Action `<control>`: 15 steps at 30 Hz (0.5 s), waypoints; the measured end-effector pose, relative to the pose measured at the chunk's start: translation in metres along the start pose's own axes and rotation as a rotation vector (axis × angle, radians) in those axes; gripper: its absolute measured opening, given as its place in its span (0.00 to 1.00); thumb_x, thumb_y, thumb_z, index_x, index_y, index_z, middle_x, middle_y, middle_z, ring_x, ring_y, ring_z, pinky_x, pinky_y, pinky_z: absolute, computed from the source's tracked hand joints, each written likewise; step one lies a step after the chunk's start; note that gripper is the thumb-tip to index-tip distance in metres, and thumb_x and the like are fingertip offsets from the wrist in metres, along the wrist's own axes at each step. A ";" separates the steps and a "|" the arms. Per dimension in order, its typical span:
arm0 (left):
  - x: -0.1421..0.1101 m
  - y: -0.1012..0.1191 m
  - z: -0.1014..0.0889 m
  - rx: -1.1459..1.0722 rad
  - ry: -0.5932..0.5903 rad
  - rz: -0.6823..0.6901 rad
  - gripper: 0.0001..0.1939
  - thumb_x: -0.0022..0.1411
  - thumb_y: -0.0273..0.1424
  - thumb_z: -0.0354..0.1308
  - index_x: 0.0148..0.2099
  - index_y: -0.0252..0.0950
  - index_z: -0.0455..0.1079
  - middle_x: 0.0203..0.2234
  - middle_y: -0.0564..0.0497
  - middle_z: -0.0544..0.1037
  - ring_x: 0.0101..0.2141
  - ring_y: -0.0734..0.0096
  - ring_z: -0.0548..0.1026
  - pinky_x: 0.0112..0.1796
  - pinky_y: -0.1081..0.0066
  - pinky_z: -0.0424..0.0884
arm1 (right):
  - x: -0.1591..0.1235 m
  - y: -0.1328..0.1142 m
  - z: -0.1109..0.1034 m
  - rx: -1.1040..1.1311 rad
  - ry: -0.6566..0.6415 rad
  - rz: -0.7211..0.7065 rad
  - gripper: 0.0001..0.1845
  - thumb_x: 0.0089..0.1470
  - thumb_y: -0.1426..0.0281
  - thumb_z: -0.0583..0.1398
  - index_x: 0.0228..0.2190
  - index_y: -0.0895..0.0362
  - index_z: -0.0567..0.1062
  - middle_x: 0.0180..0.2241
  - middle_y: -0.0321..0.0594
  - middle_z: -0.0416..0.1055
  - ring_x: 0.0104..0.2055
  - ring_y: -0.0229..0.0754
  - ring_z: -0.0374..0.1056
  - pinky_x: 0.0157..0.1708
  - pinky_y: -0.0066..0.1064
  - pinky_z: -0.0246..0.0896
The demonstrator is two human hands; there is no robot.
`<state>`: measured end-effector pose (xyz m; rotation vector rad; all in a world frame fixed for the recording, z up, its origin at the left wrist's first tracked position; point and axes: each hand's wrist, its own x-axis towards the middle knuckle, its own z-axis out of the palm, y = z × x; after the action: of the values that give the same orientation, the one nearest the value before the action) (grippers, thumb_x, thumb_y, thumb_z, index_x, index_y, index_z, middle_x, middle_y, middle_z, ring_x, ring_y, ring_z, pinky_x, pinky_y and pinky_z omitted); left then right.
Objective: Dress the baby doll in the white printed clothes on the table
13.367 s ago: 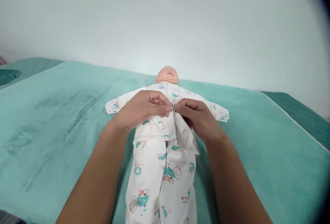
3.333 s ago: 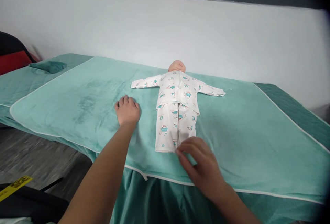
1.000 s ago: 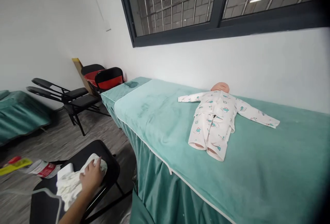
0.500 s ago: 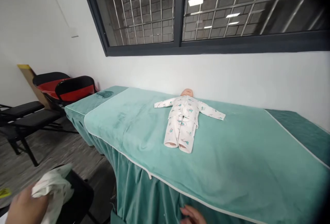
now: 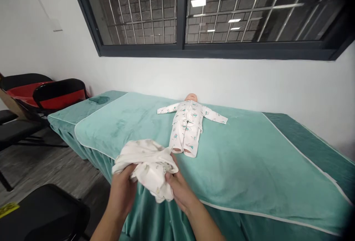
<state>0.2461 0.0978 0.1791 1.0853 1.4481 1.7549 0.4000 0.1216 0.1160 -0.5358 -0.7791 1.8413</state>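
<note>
A bunched-up white cloth (image 5: pixel 151 165) with small faint prints hangs between my two hands, just over the near edge of the bed. My left hand (image 5: pixel 124 183) grips its left side, the fingers partly hidden under the folds. On the other side, my right hand (image 5: pixel 177 183) pinches the fabric with the thumb on top. Whether the cloth is a garment I cannot tell. Beyond it a baby doll (image 5: pixel 191 97) lies on its back, arms spread, dressed in a white printed top (image 5: pixel 189 111) and matching trousers (image 5: pixel 185 135).
A green velvet cover with white piping drapes the massage bed (image 5: pixel 235 159), which stands against a white wall below a barred window (image 5: pixel 181 12). Black folding chairs (image 5: pixel 59 93) stand at the left, and a black seat (image 5: pixel 47 211) is near me at lower left.
The white cloth has come from the lower left to over the bed's front edge. My right hand has risen and taken hold of it too. The view has shifted right.
</note>
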 end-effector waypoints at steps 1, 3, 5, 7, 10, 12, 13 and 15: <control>0.005 -0.002 0.010 0.021 -0.040 0.016 0.19 0.55 0.33 0.61 0.50 0.38 0.73 0.46 0.47 0.80 0.47 0.56 0.76 0.52 0.59 0.70 | 0.006 -0.005 0.004 0.032 0.001 0.001 0.50 0.44 0.52 0.72 0.64 0.49 0.63 0.63 0.47 0.67 0.63 0.54 0.65 0.63 0.49 0.58; 0.014 -0.010 0.025 0.101 -0.092 0.066 0.25 0.54 0.32 0.63 0.55 0.39 0.69 0.51 0.47 0.77 0.51 0.57 0.75 0.55 0.59 0.68 | 0.020 -0.016 0.013 0.045 0.004 -0.013 0.43 0.43 0.56 0.73 0.59 0.52 0.69 0.56 0.46 0.74 0.58 0.54 0.71 0.59 0.48 0.65; 0.021 -0.015 0.039 0.169 -0.129 0.102 0.28 0.57 0.33 0.63 0.59 0.40 0.65 0.55 0.47 0.74 0.54 0.58 0.72 0.57 0.59 0.66 | 0.036 -0.029 0.021 0.024 0.012 -0.060 0.40 0.42 0.60 0.74 0.56 0.52 0.71 0.53 0.44 0.77 0.56 0.53 0.72 0.58 0.46 0.67; 0.025 -0.016 0.053 0.191 -0.146 0.139 0.27 0.61 0.35 0.60 0.61 0.40 0.62 0.57 0.46 0.72 0.56 0.59 0.71 0.58 0.60 0.65 | 0.050 -0.040 0.025 -0.008 0.043 -0.133 0.37 0.42 0.63 0.74 0.55 0.52 0.73 0.53 0.43 0.77 0.56 0.51 0.72 0.58 0.44 0.66; 0.028 -0.013 0.072 0.189 -0.239 0.212 0.27 0.63 0.32 0.57 0.63 0.41 0.59 0.58 0.46 0.70 0.58 0.62 0.70 0.59 0.62 0.64 | 0.065 -0.056 0.021 -0.103 0.139 -0.259 0.34 0.44 0.64 0.72 0.53 0.54 0.74 0.54 0.43 0.76 0.57 0.51 0.71 0.59 0.44 0.65; 0.031 -0.014 0.080 0.204 -0.368 0.224 0.28 0.62 0.31 0.58 0.64 0.43 0.58 0.59 0.47 0.69 0.58 0.63 0.69 0.59 0.62 0.64 | 0.068 -0.073 0.010 -0.221 0.222 -0.341 0.33 0.43 0.64 0.71 0.52 0.55 0.74 0.54 0.44 0.76 0.57 0.51 0.71 0.59 0.44 0.65; 0.034 -0.016 0.082 0.222 -0.424 0.220 0.28 0.62 0.31 0.58 0.64 0.44 0.59 0.59 0.48 0.69 0.59 0.63 0.68 0.60 0.62 0.64 | 0.068 -0.086 0.001 -0.299 0.259 -0.381 0.32 0.43 0.64 0.71 0.51 0.55 0.74 0.54 0.45 0.76 0.56 0.52 0.71 0.58 0.44 0.65; 0.043 -0.022 0.082 0.261 -0.486 0.200 0.25 0.64 0.34 0.58 0.63 0.45 0.62 0.60 0.47 0.68 0.59 0.62 0.68 0.59 0.61 0.65 | 0.065 -0.122 -0.023 -0.494 0.324 -0.477 0.31 0.41 0.65 0.70 0.49 0.56 0.75 0.52 0.48 0.76 0.54 0.53 0.72 0.56 0.45 0.67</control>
<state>0.2969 0.1783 0.1723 1.7060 1.3116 1.3132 0.4688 0.2203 0.1871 -0.8533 -1.0362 1.0869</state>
